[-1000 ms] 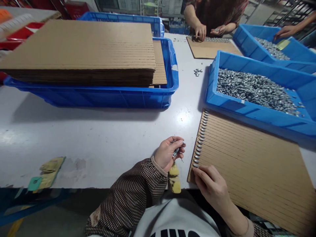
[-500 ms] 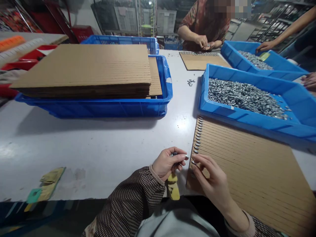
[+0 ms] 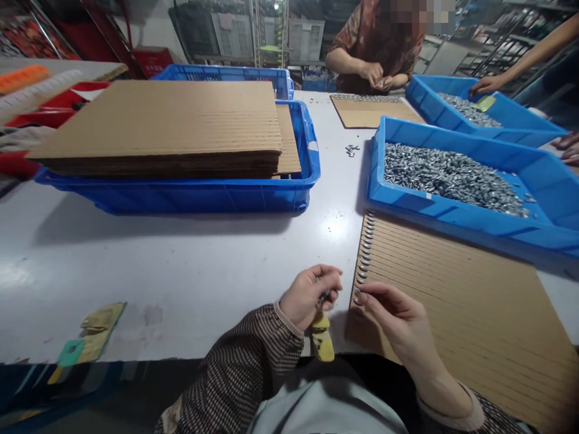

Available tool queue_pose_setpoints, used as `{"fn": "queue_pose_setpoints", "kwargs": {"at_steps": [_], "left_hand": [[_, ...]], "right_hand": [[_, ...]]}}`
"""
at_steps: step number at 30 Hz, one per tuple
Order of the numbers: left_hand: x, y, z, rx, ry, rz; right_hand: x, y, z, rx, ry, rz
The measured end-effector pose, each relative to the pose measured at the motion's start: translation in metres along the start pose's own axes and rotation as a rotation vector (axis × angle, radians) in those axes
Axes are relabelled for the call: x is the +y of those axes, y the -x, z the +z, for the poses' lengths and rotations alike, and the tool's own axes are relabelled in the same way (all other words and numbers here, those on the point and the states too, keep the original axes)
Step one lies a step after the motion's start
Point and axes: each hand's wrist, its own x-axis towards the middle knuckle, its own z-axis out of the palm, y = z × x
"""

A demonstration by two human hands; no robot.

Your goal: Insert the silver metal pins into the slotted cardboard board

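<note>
My left hand (image 3: 310, 295) is curled just off the board's left edge, its fingers closed around a few small grey oval metal pieces (image 3: 324, 296), mostly hidden. Pinched between thumb and forefinger, my right hand (image 3: 398, 316) has one small silver oval metal piece (image 3: 357, 292) at the left edge of a slotted cardboard sheet (image 3: 456, 289). Above those fingertips, a column of like metal pieces (image 3: 365, 253) runs along the sheet's left edge, one per slit. A yellow clip-like object (image 3: 322, 342) lies below my left wrist.
A blue tray of loose metal pieces (image 3: 376, 193) stands beyond the sheet. To the left, a blue crate (image 3: 203, 196) carries stacked cardboard sheets (image 3: 167, 120). Across the table a co-worker (image 3: 371, 48) handles another sheet (image 3: 373, 114); another person's hand (image 3: 486, 84) reaches into a second blue tray (image 3: 434, 111).
My right fingers have closed together on the metal piece at the sheet's edge. The piece that stuck out of my left fingertips no longer shows there. The view has shifted slightly.
</note>
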Motion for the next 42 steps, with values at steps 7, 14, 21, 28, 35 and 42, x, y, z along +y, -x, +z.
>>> {"fn": "queue_pose_setpoints", "kwargs": {"at_steps": [7,14,21,28,35,42], "left_hand": [[0.014,-0.002,-0.012,0.242,0.278,0.015],[0.001,-0.003,-0.011,0.186,0.193,0.04],[-0.001,-0.003,-0.01,0.193,0.162,0.035],[-0.002,-0.001,-0.009,0.189,0.177,0.021],[-0.008,0.0,-0.011,0.133,0.081,0.035],[-0.006,0.002,-0.005,0.111,0.128,-0.026]], "right_hand": [[0.02,0.043,-0.019,-0.084,0.494,-0.42],[0.044,0.054,-0.011,-0.146,0.598,-0.518],[0.045,0.051,-0.01,-0.114,0.613,-0.548],[0.04,0.048,-0.011,-0.167,0.626,-0.528],[0.042,0.049,-0.01,-0.155,0.621,-0.535],[0.02,0.033,-0.01,-0.077,0.57,-0.513]]}}
